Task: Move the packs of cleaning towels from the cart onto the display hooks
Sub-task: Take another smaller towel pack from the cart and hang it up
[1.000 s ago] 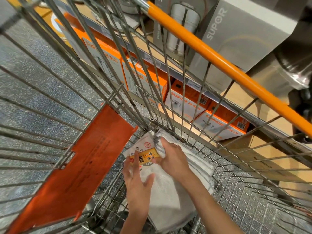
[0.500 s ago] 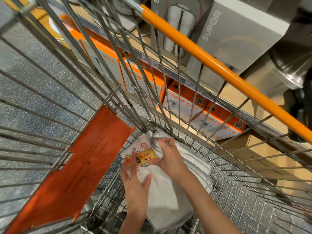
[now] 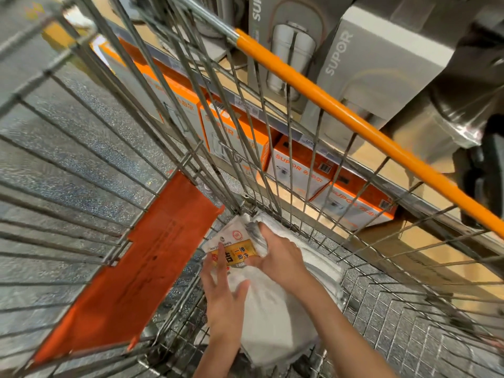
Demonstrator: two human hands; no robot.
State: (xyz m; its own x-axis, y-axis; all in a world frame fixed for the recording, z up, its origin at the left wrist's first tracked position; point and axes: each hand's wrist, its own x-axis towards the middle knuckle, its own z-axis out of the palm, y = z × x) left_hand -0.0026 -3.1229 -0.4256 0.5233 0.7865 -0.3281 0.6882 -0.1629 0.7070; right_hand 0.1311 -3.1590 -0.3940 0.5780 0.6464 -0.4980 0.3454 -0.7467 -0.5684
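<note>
While both hands reach down into the cart [image 3: 354, 309], the task stands at its pick-up step: a pack [image 3: 270, 317] of cleaning towels lies at the basket's bottom, tight against the front corner, not yet lifted. The right hand [image 3: 278, 257] curls its fingers over the pack's top edge, just beside the yellow label [image 3: 237, 255], and appears to grip it; the left hand [image 3: 223, 298] lies flat, fingers spread and straight, pressing on the wrapper below the label. The pack looks soft and slack, white cloth in clear film, with a white header card showing a small hang hole [image 3: 222, 238] near its top. More white towel shows beneath and behind it, likely further packs. Judging from this, the next move calls for lifting the pack free of the wire walls by its header, then turning toward the hooks, which are out of view, and threading that hole. Boxed goods [image 3: 300, 170] line the shelf beyond the orange handle [image 3: 354, 115].
</note>
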